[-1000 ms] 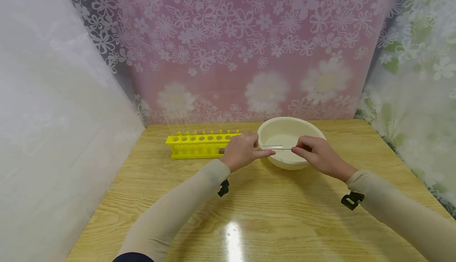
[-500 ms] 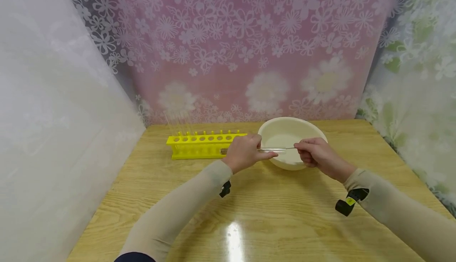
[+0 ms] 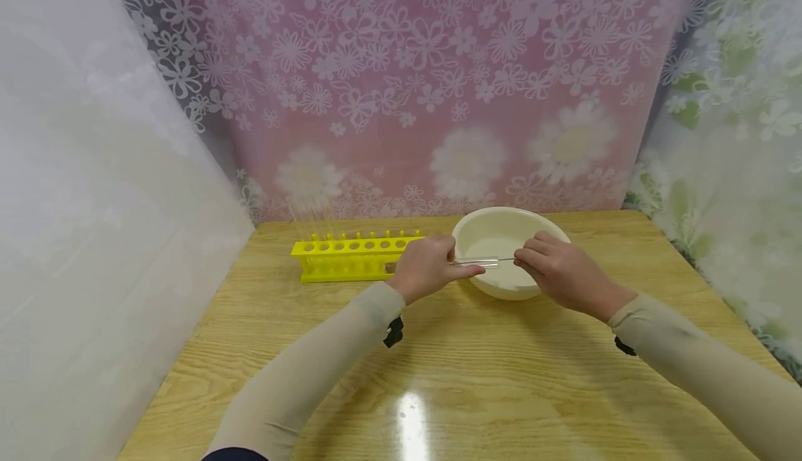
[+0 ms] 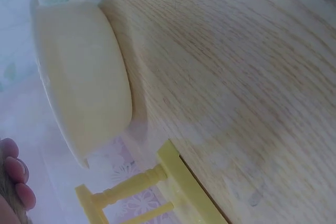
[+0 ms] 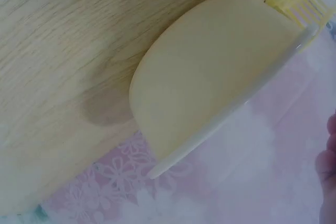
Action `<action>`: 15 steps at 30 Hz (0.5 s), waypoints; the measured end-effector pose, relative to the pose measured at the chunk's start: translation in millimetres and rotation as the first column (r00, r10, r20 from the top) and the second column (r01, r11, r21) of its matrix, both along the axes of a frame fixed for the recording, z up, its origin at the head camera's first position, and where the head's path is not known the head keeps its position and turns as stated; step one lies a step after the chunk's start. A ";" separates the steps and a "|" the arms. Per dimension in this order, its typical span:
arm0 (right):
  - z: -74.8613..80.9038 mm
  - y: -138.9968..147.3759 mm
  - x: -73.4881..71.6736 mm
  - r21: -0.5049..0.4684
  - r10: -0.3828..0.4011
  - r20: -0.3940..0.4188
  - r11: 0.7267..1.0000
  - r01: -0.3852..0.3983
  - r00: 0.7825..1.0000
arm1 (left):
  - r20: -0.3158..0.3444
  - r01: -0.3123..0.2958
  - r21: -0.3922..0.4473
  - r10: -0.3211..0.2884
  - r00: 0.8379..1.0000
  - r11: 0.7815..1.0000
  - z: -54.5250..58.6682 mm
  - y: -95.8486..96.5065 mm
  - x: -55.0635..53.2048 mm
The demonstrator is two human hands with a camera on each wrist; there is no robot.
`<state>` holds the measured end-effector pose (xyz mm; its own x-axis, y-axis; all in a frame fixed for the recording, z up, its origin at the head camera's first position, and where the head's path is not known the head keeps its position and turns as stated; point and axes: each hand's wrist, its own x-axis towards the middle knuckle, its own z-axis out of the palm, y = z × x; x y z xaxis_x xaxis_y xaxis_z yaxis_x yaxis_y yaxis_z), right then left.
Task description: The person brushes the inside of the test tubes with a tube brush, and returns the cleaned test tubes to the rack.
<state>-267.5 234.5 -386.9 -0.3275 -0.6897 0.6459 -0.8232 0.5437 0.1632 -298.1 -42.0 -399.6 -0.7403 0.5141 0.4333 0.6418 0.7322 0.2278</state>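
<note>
Over the near side of the cream bowl [image 3: 501, 221], both hands meet at a clear test tube [image 3: 491, 263] lying roughly level. My left hand [image 3: 425, 267] grips the tube, its thumb stretched along it and the fingers curled round. A thin wire handle [image 3: 507, 259] sticks out of the tube's right end, and my right hand [image 3: 567, 273] pinches it. At the tube's other end, left of the left hand, brown bristles [image 3: 390, 267] show, seemingly those of a test tube brush inside. Only fingertips [image 4: 25, 195] of the left hand enter the left wrist view.
A yellow test tube rack [image 3: 351, 246] stands left of the bowl, partly behind the left hand. Several clear test tubes [image 3: 313, 221] stand upright at its left end. Floral curtains [image 3: 438, 99] hang behind the wooden table [image 3: 464, 377] and at the sides.
The right hand drew slightly right, then came back left, and its wrist turned so the back of the hand faces up. The left hand and tube have barely shifted.
</note>
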 end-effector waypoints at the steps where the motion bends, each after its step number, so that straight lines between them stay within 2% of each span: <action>1: 0.1 0.1 0.1 0.007 0.003 0.012 1.000 -0.003 1.000 | 0.001 0.000 0.002 0.000 1.000 1.000 -0.2 0.1 0.1; 5: 0.3 -0.2 3.4 0.004 -0.017 0.114 1.000 0.017 0.993 | -0.003 -0.005 -0.001 0.005 1.000 1.000 -0.7 0.3 0.4; 9: 1.8 -1.5 8.2 0.008 -0.057 0.259 0.998 0.057 0.964 | -0.016 -0.005 -0.018 0.005 1.000 1.000 -1.6 -0.9 0.9; 11: 3.7 -2.5 9.9 0.023 -0.081 0.343 0.997 0.078 0.936 | -0.024 0.001 -0.025 -0.002 1.000 1.000 -2.1 -1.5 0.9; 15: 8.3 -4.6 9.4 0.061 -0.113 0.497 0.994 0.095 0.861 | -0.037 0.015 -0.032 -0.017 0.999 0.999 -2.2 -1.6 0.3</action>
<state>-258.1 229.9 -378.5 -0.6705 -0.6518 0.3543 -0.7384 0.6324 -0.2340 -297.7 -43.7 -401.8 -0.7153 0.5395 0.4441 0.6612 0.7282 0.1804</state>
